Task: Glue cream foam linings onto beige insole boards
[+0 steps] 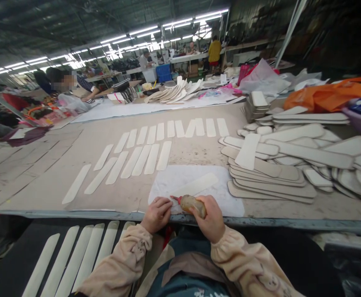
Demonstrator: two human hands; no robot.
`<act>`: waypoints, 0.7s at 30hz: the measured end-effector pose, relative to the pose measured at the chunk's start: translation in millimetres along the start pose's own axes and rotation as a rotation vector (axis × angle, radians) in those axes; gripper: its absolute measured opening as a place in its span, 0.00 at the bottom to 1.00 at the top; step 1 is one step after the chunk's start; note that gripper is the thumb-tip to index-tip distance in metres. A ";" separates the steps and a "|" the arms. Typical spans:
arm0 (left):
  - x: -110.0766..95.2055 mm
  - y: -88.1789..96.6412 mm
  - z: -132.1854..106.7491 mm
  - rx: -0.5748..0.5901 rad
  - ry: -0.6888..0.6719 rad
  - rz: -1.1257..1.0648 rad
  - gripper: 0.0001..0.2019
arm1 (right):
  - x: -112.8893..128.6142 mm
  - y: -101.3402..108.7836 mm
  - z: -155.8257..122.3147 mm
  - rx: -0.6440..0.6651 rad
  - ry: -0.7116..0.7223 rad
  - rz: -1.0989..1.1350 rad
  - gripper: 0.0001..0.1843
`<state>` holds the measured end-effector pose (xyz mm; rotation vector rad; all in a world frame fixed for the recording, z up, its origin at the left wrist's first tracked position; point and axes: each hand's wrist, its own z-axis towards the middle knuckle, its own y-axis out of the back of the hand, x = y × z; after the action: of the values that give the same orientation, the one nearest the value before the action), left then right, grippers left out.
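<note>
My right hand [210,218] is wrapped around a squeeze bottle [193,205], brownish and cloudy, with a red nozzle. The bottle is tilted on its side and its nozzle points left, close to my left fingers. Under it, a long white strip [200,184] with rounded ends lies slantwise on a white sheet [162,181] at the table's front edge. My left hand [158,213] is closed, its curled fingers pressed down at the near end of this strip; the fingertips are partly hidden.
Rows of white strips [141,160] lie beyond the sheet on the table [199,150]. Light, dark-edged panels [270,187] are piled to the right, near an orange bag [325,97]. More strips [66,260] rest on a dark surface below left. A person [75,84] works across the table.
</note>
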<state>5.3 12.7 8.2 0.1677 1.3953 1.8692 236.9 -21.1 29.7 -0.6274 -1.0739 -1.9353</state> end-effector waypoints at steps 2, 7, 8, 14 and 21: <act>-0.7 0.7 0.9 0.003 0.000 0.000 0.12 | -1.7 -0.8 -1.4 0.016 -0.004 -0.006 0.09; -1.2 1.8 2.5 -0.007 -0.012 -0.006 0.12 | -10.8 10.2 -0.8 -0.022 0.010 -0.045 0.11; -1.2 1.8 2.6 -0.005 -0.013 -0.008 0.12 | -13.8 14.5 0.0 -0.040 0.005 -0.061 0.11; -1.1 1.7 2.6 -0.018 -0.020 -0.007 0.11 | -39.3 45.6 6.1 -0.182 -0.085 -0.189 0.12; 1.2 0.7 3.1 -0.062 -0.048 -0.024 0.10 | -74.8 68.8 14.5 -0.377 -0.122 -0.322 0.15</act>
<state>5.8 15.7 9.6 0.1633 1.2998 1.8744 335.8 1.5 13.6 -0.8258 -0.9315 -2.4383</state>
